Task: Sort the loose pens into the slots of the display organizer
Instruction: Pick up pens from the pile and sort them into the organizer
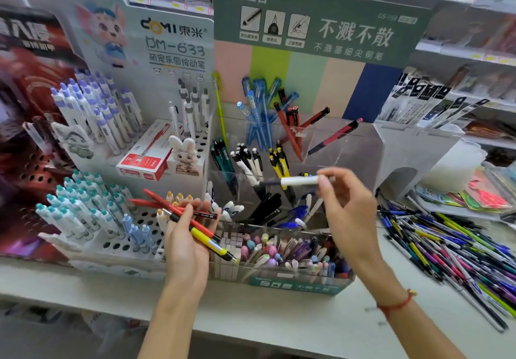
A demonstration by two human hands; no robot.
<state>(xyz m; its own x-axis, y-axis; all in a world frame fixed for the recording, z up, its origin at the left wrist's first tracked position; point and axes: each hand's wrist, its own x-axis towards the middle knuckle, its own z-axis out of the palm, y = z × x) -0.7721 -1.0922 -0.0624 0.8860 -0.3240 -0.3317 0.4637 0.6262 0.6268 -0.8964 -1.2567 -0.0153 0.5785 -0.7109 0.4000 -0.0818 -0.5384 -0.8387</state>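
My right hand [344, 205] pinches a white-and-black pen [296, 181] by its right end and holds it level above the middle compartments of the clear acrylic display organizer [354, 146]. My left hand [185, 235] grips a bundle of pens [195, 219], red, black and yellow ones, in front of the organizer's left side. The organizer's slots hold blue, red, teal, white-black and yellow-black pens. A heap of loose pens [446, 249] lies on the shelf to the right.
A white perforated pen stand [134, 235] with teal and purple pens stands at the left, a red box [145, 163] on it. Packaged refills [424, 101] hang at the back right. The shelf's front edge [251, 328] runs below my hands.
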